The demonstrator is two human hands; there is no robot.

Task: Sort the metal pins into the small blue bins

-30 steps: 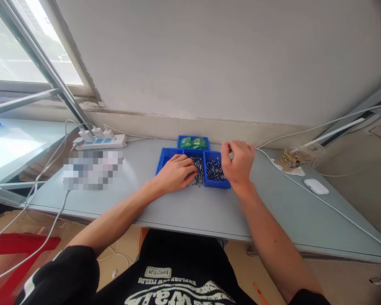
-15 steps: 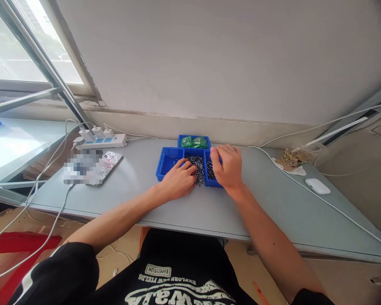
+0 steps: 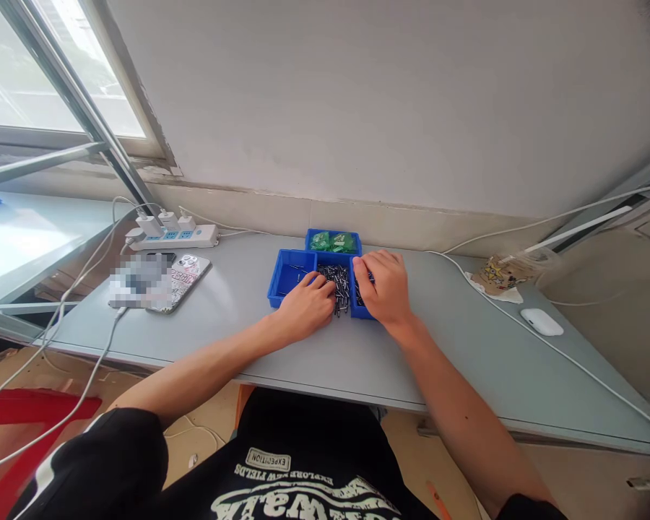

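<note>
Several small, slim dark-and-silver metal pieces [image 3: 342, 289] lie heaped in the middle, between two blue bins. My left hand [image 3: 308, 307] rests at the left of this heap, its fingers bent and closed at the pieces; what they grip is hidden. Beside it, the left blue bin [image 3: 275, 289] holds a few thin pieces. My right hand [image 3: 383, 289] is curled over the right blue bin [image 3: 360, 313], thumb near the index finger, its fingertips mostly out of sight. More dark pieces show in that bin. Behind stands a blue bin [image 3: 333, 232] with green packets [image 3: 342, 243].
A phone [image 3: 192, 271] lies on the grey table [image 3: 238, 289] at left, near a white power strip [image 3: 195, 237]. At right are a plastic cup [image 3: 501, 272] on a tissue, a white earbud case [image 3: 542, 321] and a long white cable [image 3: 585, 368]. The wall [image 3: 347, 108] bounds the back.
My right hand has shifted slightly left and down over the right bin, its fingers turned somewhat. My left hand stays at the heap. The whole view has moved a little.
</note>
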